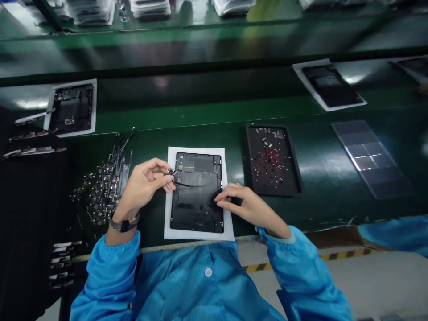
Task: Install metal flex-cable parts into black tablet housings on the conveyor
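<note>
An open black tablet housing (197,209) lies on a white sheet (171,227) at the near edge of the green bench. My left hand (142,187) pinches a small black cable part (171,173) at the housing's upper left corner, its thin wire trailing across the housing. My right hand (249,206) rests with fingertips on the housing's right edge and holds nothing. A watch sits on my left wrist, and both arms wear blue sleeves.
A pile of small cable parts (107,183) lies left of the sheet. A black tray (272,160) with tiny screws sits to the right. Other housings on white sheets (72,109) (329,84) rest on the conveyor beyond. A clear gridded sheet (371,156) lies far right.
</note>
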Demonstrator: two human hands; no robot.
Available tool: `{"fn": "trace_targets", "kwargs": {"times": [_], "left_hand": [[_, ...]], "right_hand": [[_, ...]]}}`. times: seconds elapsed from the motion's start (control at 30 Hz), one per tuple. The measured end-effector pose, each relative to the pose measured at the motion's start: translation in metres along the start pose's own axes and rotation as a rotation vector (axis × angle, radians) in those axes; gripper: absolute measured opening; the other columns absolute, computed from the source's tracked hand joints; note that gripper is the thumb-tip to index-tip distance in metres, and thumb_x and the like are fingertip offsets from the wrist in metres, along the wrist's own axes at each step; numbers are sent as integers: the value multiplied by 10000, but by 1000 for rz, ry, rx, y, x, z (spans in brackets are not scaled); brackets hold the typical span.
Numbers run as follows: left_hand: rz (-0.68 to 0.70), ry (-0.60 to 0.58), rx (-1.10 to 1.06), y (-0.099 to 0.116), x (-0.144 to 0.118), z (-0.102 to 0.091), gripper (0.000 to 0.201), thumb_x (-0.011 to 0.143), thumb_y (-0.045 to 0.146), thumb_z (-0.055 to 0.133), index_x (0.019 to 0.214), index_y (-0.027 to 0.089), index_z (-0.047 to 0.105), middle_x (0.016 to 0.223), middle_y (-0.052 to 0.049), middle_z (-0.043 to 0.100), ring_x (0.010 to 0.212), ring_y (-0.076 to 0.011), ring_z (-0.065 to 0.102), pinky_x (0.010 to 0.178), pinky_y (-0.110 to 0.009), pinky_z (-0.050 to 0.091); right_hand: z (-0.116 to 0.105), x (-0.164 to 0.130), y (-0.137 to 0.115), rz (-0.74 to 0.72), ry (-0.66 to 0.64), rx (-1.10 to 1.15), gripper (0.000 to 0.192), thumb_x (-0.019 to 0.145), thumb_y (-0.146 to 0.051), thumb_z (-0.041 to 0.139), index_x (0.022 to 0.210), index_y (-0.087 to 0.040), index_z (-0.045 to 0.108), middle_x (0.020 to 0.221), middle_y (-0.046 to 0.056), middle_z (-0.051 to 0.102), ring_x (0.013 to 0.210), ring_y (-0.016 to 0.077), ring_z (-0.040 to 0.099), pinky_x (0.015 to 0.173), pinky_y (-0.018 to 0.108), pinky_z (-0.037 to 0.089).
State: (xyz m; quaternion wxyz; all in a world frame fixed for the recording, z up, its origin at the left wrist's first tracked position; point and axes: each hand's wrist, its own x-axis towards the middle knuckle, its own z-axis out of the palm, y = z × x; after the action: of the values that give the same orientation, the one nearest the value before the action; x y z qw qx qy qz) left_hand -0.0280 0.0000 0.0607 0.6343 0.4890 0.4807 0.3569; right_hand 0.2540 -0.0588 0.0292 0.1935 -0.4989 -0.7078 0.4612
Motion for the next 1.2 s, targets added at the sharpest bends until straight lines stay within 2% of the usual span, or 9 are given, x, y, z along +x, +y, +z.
{"fn": "trace_targets", "kwargs": {"times": [0.17,0.3,0.37,0.57,0.67,0.8,0.9,1.0,1.2], "left_hand": [[32,38,-78,-8,2,2,286,672,208,818,821,138,584,558,29,596,439,-96,555,435,-205,469],[67,95,-205,-16,5,12,310,639,214,841,795,144,582,617,19,609,502,-100,577,432,-188,447],[55,88,-256,-19,6,19,311,635,216,839,786,145,577,670,-2,644,544,-105,599,468,-192,462],[-81,-57,-267,-29,6,38,344,613,185,831,855,139,591,751,-25,688,566,-77,562,468,-158,422],[-144,-135,-235,-31,4,44,356,609,160,820,873,139,581,752,-17,686,563,-73,557,513,-182,473],[-238,-238,-199,-33,3,48,347,589,119,815,781,151,528,815,-38,705,671,-110,642,612,-224,526],[-276,-322,-138,-36,2,51,334,592,108,814,770,150,533,713,-2,677,607,-100,633,608,-222,511],[-302,-420,-52,-40,0,54,282,637,128,792,847,134,605,610,24,641,548,-100,613,575,-218,495],[-335,-464,-4,-46,-2,60,175,680,137,752,755,134,594,606,-6,666,559,-115,635,543,-215,509]], "right_hand": [[41,-22,-3,-43,80,-154,115,924,-278,637,951,-213,728,792,49,683,833,222,565,771,382,404],[61,-26,-9,-31,198,-199,121,931,-250,620,923,-225,739,780,49,662,806,216,547,728,372,377],[67,-25,-10,-44,238,-172,145,941,-243,601,891,-228,736,806,52,676,812,214,556,733,374,382],[67,-22,-8,-113,230,3,183,961,-281,568,874,-229,720,861,59,714,819,210,584,768,384,430],[65,-22,-10,-75,219,71,193,952,-317,582,838,-230,711,860,61,722,811,213,595,814,413,434],[63,-24,-12,1,203,130,193,934,-361,605,845,-237,723,879,63,743,842,231,600,836,431,430],[61,-26,-13,71,181,115,217,927,-384,612,835,-237,741,841,61,738,829,231,597,813,421,415],[57,-28,-13,109,170,96,223,932,-380,606,840,-239,752,829,56,731,823,227,595,800,409,393],[55,-28,-12,111,194,114,189,911,-360,634,825,-237,748,798,42,723,804,219,589,790,401,370]]}}
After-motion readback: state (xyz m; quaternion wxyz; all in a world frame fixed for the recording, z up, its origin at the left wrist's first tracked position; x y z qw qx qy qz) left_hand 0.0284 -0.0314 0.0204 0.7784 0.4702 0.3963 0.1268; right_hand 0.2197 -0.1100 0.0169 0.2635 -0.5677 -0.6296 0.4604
